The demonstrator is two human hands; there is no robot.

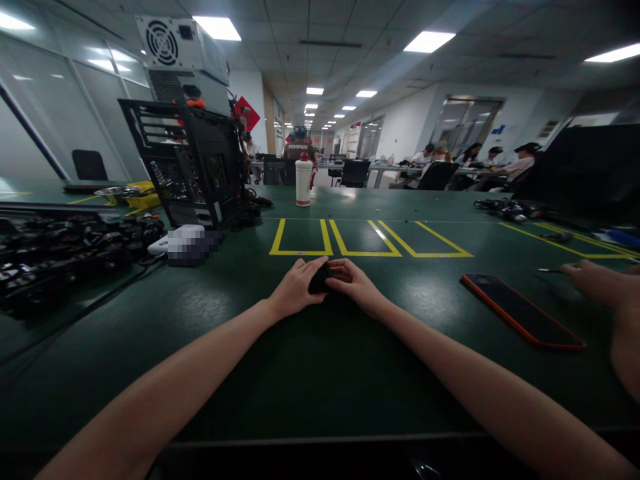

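Note:
Between my two hands, just in front of the yellow tape marks, is a small black object, partly covered by fingers; its kind cannot be made out. My left hand closes around its left side, thumb below and fingers above. From the other side, the fingertips and thumb of my right hand grip it. Both forearms reach in over the green tabletop.
Yellow tape outlines mark the table ahead. An orange-edged phone lies right, near another person's hand. A white bottle stands behind. At left are an open computer case, a power supply and black parts.

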